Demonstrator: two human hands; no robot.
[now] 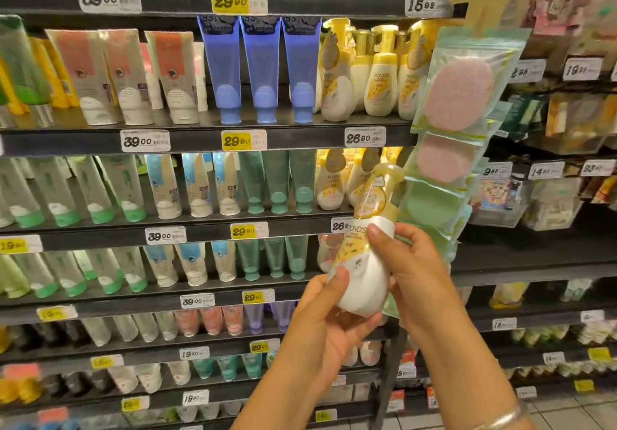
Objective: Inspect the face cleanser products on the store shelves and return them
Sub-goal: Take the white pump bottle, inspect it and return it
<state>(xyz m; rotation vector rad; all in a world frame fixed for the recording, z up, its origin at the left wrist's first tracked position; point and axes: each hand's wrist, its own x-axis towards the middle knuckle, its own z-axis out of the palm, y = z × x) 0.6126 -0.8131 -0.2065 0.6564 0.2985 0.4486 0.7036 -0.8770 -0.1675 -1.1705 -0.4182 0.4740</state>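
White plastic, yellow-collared and fitted with a pump head, the face cleanser bottle (362,256) was found held in front of the dark store shelves (200,142), off its row and tilted slightly with the pump uppermost. We noted the left hand (329,326) cupping the base from below, thumb laid on the front label, fingers curled under the bottom. The right hand (414,272) grasped the upper body from the right side, thumb pressing the shoulder beside the brand name. We judged this two-handed hold as serving inspection: the base supported, the printed face turned towards the wearer for reading.

The brand "POND'S" was legible on the held bottle, partly covered by the right thumb. Matching yellow-and-white pump bottles (377,75) stood at the right end of two shelves above, likewise marked "POND'S"; we judged the gap for return to lie among them, though it could not be confirmed. Shelf tags below them read "26 90" (365,137). Yellow tags (243,140) read "29 90" and white tags (145,141) "39 00". Smaller print on the bottle was too fine to read.

A hanging strip of clear pouches holding pink and green round sponges (460,122) hung just right of the bottle.
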